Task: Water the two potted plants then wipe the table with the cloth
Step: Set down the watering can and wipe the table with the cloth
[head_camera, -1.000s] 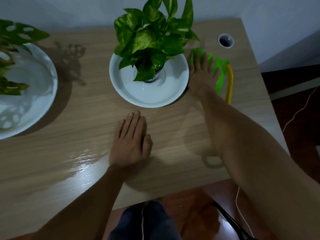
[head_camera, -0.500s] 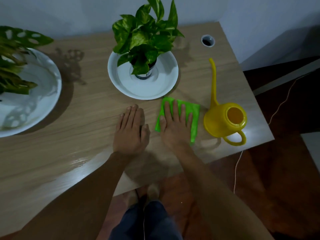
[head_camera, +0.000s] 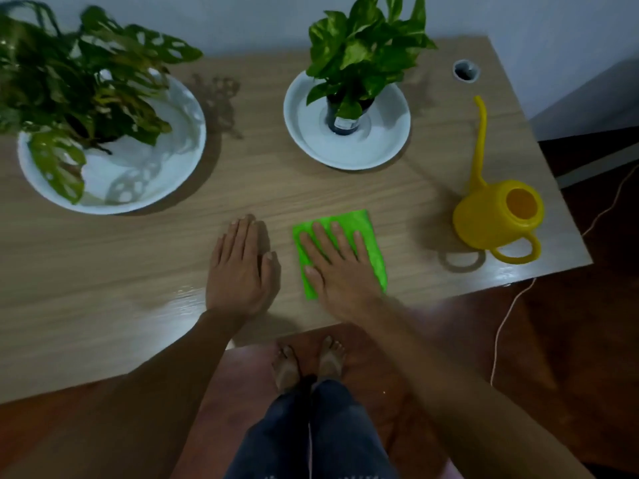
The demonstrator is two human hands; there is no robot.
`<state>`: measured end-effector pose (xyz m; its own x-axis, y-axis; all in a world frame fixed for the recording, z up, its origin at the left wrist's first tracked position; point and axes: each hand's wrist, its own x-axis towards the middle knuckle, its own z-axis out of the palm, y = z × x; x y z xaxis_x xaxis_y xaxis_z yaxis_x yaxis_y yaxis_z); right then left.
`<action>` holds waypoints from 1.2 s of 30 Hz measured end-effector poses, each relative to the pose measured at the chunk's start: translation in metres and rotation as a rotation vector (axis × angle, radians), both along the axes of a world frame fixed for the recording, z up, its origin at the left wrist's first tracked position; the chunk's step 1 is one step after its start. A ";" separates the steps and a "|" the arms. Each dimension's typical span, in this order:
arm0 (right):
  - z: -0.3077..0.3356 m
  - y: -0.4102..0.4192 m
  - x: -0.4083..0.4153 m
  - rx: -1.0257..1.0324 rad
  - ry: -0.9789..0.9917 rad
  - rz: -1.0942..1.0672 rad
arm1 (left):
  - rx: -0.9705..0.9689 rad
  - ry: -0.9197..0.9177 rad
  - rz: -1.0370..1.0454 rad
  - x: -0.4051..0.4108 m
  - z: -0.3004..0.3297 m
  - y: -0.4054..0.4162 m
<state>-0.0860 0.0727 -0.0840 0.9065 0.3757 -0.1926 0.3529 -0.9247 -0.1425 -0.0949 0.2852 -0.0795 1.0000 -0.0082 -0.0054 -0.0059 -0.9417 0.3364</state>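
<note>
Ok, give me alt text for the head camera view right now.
A person's right hand presses flat on a green cloth on a wooden table, left hand flat beside it. Behind stand two potted plants in white dishes and a yellow watering can.

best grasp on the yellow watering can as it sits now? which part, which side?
Take the watering can by its loop handle. The can stands upright near the table's right front corner, handle facing the front edge and spout running away toward the wall. The right hand, now flat on the cloth, is nearer. Probably come from the front, fingers through the loop.
</note>
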 end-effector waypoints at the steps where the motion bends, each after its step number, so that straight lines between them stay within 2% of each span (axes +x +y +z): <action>1: 0.002 -0.012 -0.011 -0.011 0.017 0.133 | -0.008 0.007 0.007 -0.005 0.000 0.007; 3: 0.003 -0.042 -0.007 -0.064 0.041 0.203 | -0.016 0.018 0.026 -0.013 0.002 0.020; 5: 0.004 -0.051 0.020 -0.073 0.038 -0.033 | -0.012 0.026 0.049 -0.022 0.002 0.032; 7: 0.004 -0.022 0.049 -0.035 0.043 -0.313 | -0.012 0.038 0.081 -0.031 0.002 0.043; 9: 0.006 0.029 0.054 -0.002 0.054 -0.328 | -0.008 0.030 0.103 -0.038 0.001 0.050; 12: 0.005 0.075 0.013 -0.018 0.012 0.107 | -0.011 0.008 0.134 -0.045 0.001 0.056; 14: 0.003 0.062 -0.016 -0.021 -0.020 0.449 | -0.009 -0.003 0.156 -0.048 0.002 0.062; 16: 0.002 0.031 -0.009 -0.053 -0.005 0.650 | -0.001 0.008 0.171 -0.052 0.001 0.069; 18: 0.000 0.020 0.018 -0.079 -0.024 0.520 | 0.009 0.031 0.193 -0.057 -0.001 0.078; 21: 0.003 0.071 0.052 -0.012 -0.020 0.032 | 0.006 0.049 0.245 -0.068 -0.003 0.087; 22: 0.006 0.098 0.051 0.009 -0.006 -0.027 | 0.008 0.049 0.266 -0.072 -0.003 0.089; 23: 0.006 0.121 0.042 0.018 0.007 0.007 | 0.010 0.048 0.288 -0.076 -0.003 0.091; 25: 0.003 0.147 0.011 0.003 -0.003 0.295 | 0.018 0.040 0.316 -0.082 -0.002 0.095; 28: 0.000 0.121 -0.013 -0.023 -0.011 0.791 | 0.027 0.041 0.346 -0.090 -0.003 0.111; 30: 0.000 0.094 0.007 -0.043 0.001 0.917 | 0.019 0.065 0.379 -0.100 -0.003 0.123; 31: 0.000 0.089 0.024 -0.044 -0.021 0.860 | 0.018 0.077 0.398 -0.104 -0.004 0.128; 33: 0.004 0.108 0.057 -0.022 -0.045 0.560 | 0.023 0.087 0.430 -0.113 -0.003 0.137; 35: 0.009 0.158 0.067 0.007 -0.028 0.236 | 0.037 0.079 0.458 -0.120 -0.001 0.144; 36: 0.012 0.187 0.063 0.018 -0.010 0.172 | 0.040 0.075 0.469 -0.121 0.000 0.147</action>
